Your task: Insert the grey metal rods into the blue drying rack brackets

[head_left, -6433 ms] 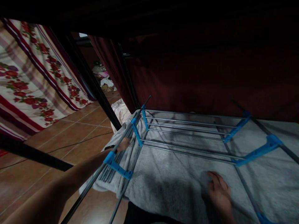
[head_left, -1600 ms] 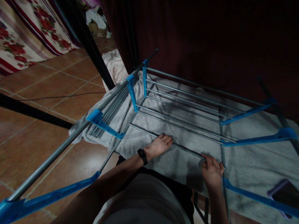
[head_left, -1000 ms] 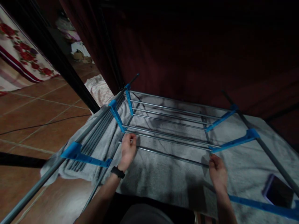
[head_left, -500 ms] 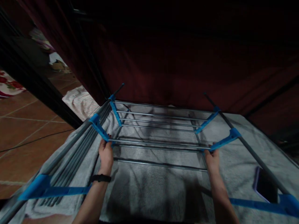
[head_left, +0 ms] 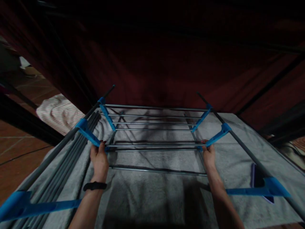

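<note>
A rack frame of grey metal tubes (head_left: 154, 108) and blue plastic brackets stands over a pale blanket; it resembles a shoe rack. My left hand (head_left: 99, 160), with a black wristband (head_left: 94, 185), is closed around the inner end of the left middle bracket (head_left: 87, 133), where a crossbar meets it. On the opposite side my right hand (head_left: 208, 156) grips the right middle bracket (head_left: 218, 136) in the same way. Crossbars (head_left: 154, 145) span between the two hands. Part of the fingers is hidden behind the brackets.
Several loose grey tubes (head_left: 64, 168) lie on the grey blanket (head_left: 152, 197) at the left. A phone (head_left: 258, 178) rests on the blanket at the right, partly behind the frame. Dark red curtains (head_left: 154, 70) hang behind. A striped cloth (head_left: 59, 111) and tiled floor (head_left: 14, 140) are at the left.
The view has shifted, so the frame and both hands sit further left in the picture. Both hands keep hold of the same brackets.
</note>
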The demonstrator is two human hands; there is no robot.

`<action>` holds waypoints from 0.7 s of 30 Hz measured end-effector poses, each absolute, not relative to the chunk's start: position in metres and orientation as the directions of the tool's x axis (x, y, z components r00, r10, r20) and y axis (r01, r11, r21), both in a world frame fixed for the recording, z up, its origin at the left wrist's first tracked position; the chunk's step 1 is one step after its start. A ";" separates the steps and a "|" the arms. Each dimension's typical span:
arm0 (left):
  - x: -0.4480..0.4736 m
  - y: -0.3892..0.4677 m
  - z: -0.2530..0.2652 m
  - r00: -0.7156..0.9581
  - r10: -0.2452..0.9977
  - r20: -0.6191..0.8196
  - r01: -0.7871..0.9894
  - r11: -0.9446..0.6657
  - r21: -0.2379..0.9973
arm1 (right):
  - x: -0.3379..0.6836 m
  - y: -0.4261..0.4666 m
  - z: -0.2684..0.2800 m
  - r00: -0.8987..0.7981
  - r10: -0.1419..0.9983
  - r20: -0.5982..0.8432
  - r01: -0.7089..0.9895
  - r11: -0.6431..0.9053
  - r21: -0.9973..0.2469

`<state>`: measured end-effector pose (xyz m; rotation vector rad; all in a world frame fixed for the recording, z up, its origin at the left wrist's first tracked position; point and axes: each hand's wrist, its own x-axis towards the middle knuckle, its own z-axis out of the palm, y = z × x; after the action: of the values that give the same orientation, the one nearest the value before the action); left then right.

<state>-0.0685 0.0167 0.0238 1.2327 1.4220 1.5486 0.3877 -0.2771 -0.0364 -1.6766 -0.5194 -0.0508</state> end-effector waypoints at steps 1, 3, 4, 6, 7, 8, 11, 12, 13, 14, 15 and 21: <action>-0.067 0.020 0.024 -0.316 0.931 0.185 0.107 -0.159 0.981 | 0.390 -0.275 -0.037 0.896 0.306 0.323 0.363 -0.082 -0.928; -0.064 0.025 0.024 -0.322 0.929 0.181 0.112 -0.153 0.982 | 0.393 -0.271 -0.037 0.897 0.305 0.320 0.364 -0.096 -0.927; -0.063 0.027 0.023 -0.330 0.927 0.180 0.117 -0.149 0.982 | 0.395 -0.269 -0.037 0.898 0.304 0.319 0.364 -0.105 -0.925; -0.061 0.033 0.023 -0.344 0.923 0.173 0.124 -0.138 0.983 | 0.398 -0.264 -0.037 0.899 0.301 0.317 0.362 -0.107 -0.926; -0.060 0.035 0.023 -0.349 0.922 0.168 0.125 -0.132 0.983 | 0.399 -0.262 -0.037 0.900 0.299 0.317 0.360 -0.103 -0.927; -0.060 0.037 0.023 -0.353 0.921 0.163 0.126 -0.126 0.984 | 0.400 -0.260 -0.037 0.900 0.300 0.316 0.359 -0.100 -0.928; -0.059 0.038 0.024 -0.341 0.926 0.163 0.128 -0.126 0.984 | 0.402 -0.256 -0.036 0.898 0.305 0.317 0.365 -0.114 -0.924; -0.059 0.037 0.025 -0.339 0.925 0.174 0.139 -0.133 0.981 | 0.401 -0.256 -0.035 0.898 0.307 0.315 0.366 -0.125 -0.922; -0.059 0.035 0.025 -0.339 0.922 0.187 0.158 -0.140 0.977 | 0.400 -0.256 -0.035 0.898 0.309 0.312 0.366 -0.134 -0.921; -0.060 0.032 0.026 -0.340 0.919 0.199 0.179 -0.144 0.973 | 0.399 -0.257 -0.034 0.899 0.309 0.309 0.365 -0.141 -0.920; -0.060 0.030 0.026 -0.346 0.916 0.205 0.199 -0.142 0.970 | 0.398 -0.259 -0.033 0.900 0.312 0.305 0.362 -0.147 -0.920; -0.065 0.025 0.025 -0.349 0.912 0.217 0.282 -0.119 0.952 | 0.394 -0.260 -0.027 0.908 0.309 0.282 0.344 -0.169 -0.924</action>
<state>-0.0654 0.0251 0.0250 1.3301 1.6114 1.4988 0.3940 -0.2605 -0.0267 -1.7663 -0.4932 -0.0331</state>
